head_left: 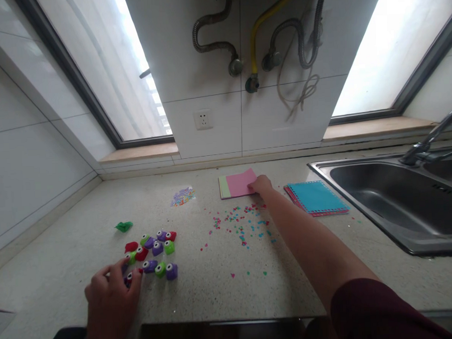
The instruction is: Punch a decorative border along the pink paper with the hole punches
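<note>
My right hand reaches out to a pink sheet near the wall, its fingers closed on the sheet's right edge. The sheet lies over a light green one that shows at the left. Down at the front left, my left hand is at the group of small red, green and purple pieces with eye shapes, such as a purple piece. Its fingers are bent around a red piece, partly hidden by them. Scattered confetti lies in front of the pink sheet.
A blue sheet stack with punched edges lies right of my right forearm, beside the steel sink. Behind my left hand sit a green crumpled item and a pile of small pastel bits.
</note>
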Tool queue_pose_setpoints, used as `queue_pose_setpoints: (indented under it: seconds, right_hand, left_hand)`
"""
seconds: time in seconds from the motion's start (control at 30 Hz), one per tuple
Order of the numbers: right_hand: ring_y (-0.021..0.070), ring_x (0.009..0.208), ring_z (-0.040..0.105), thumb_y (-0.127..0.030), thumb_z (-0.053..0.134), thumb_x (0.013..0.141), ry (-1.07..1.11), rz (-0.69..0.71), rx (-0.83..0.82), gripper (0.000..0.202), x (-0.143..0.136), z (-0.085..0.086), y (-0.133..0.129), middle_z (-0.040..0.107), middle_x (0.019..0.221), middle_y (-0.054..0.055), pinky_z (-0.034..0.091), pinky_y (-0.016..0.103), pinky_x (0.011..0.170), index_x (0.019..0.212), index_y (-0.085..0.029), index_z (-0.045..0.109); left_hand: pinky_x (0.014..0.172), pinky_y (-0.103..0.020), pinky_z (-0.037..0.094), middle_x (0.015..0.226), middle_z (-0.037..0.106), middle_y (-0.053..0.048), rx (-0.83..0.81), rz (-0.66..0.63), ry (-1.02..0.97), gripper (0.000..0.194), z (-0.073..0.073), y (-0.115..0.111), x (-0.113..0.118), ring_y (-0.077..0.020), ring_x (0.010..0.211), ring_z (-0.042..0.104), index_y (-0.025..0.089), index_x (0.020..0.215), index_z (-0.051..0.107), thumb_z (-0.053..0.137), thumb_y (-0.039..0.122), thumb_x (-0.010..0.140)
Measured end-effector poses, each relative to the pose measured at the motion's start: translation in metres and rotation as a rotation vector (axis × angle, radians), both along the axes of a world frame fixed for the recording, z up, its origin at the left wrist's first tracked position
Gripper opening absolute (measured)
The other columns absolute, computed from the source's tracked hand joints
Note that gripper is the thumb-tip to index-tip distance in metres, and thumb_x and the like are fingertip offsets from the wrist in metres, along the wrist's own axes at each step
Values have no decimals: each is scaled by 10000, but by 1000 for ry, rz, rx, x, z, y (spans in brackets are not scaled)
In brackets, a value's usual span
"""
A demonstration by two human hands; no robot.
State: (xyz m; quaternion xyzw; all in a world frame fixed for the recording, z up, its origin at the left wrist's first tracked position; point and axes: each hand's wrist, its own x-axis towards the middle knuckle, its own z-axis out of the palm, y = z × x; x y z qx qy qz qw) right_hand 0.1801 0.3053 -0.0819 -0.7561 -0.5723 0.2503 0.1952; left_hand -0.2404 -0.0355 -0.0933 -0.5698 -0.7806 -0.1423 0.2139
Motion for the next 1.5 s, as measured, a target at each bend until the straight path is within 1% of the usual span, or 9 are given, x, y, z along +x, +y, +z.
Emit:
queue_pose_setpoints:
  seconds: [0.43,0.63,0.73,0.93,1.07,1.2,1.27,1.37,1.5]
  right_hand:
    - [241,1062,637,-340,619,957,366,-84,-40,365,-2,23,-20,607,1263,111,554,444,881,1270,-155,584]
    - [236,1049,642,-335,615,960,577,37,23,356,10,34,-57,614,1252,109,558,438,871,1266,-156,586]
    - [245,997,674,-254,637,914,692,127,130,345,24,43,-89,691,1150,154,557,333,795,1215,-84,624]
    - [271,978,697,-347,689,785,883,265,288,435,61,52,-185,744,1072,158,559,343,812,1146,-104,681]
    - [270,925,702,-393,745,760,975,299,321,439,85,42,-251,748,1062,139,561,405,838,1116,-142,692]
    - [280,919,710,-412,761,779,984,244,340,386,104,23,-298,760,1020,129,560,427,862,1065,-158,704]
    - [277,943,708,-417,760,791,946,228,364,371,112,14,-313,761,1031,115,553,422,891,1062,-170,706]
    - [277,971,701,-430,759,795,841,210,388,399,126,4,-329,756,1065,106,546,418,909,1101,-183,695]
    - [296,938,700,-471,729,811,697,207,424,369,151,-4,-341,758,1012,113,554,429,878,1049,-190,715]
  left_hand:
    - [942,-540,424,1091,446,-166,9,24,-52,531,4,-3,5,-354,1077,492,121,1153,643,334,495,938]
    - [940,-542,424,1118,430,-167,52,10,-77,492,11,-7,14,-331,999,501,126,1126,665,377,473,928]
    - [957,-544,416,1142,437,-174,97,-58,-101,446,17,-8,34,-333,1020,503,124,1099,673,406,435,925]
    - [1055,-552,389,1206,519,-139,44,-474,-474,361,28,-3,117,-327,1192,491,199,1190,604,558,383,883]
    - [1098,-510,399,1485,409,-161,-88,-708,-1098,696,31,3,200,-298,1379,411,242,1460,328,653,417,870]
    - [1108,-463,397,1428,504,-188,-84,-872,-1615,897,36,11,277,-279,1320,513,214,1486,276,785,393,770]
    - [1037,-446,461,1277,628,-158,-102,-857,-1755,768,37,12,307,-251,1152,631,196,1440,364,756,373,804]
    - [981,-406,487,1123,706,-126,-34,-810,-1731,450,33,10,340,-236,1038,669,155,1215,588,722,356,835]
    - [936,-385,504,1039,736,-108,-29,-837,-1732,290,20,7,366,-231,974,688,159,1076,652,684,349,859]
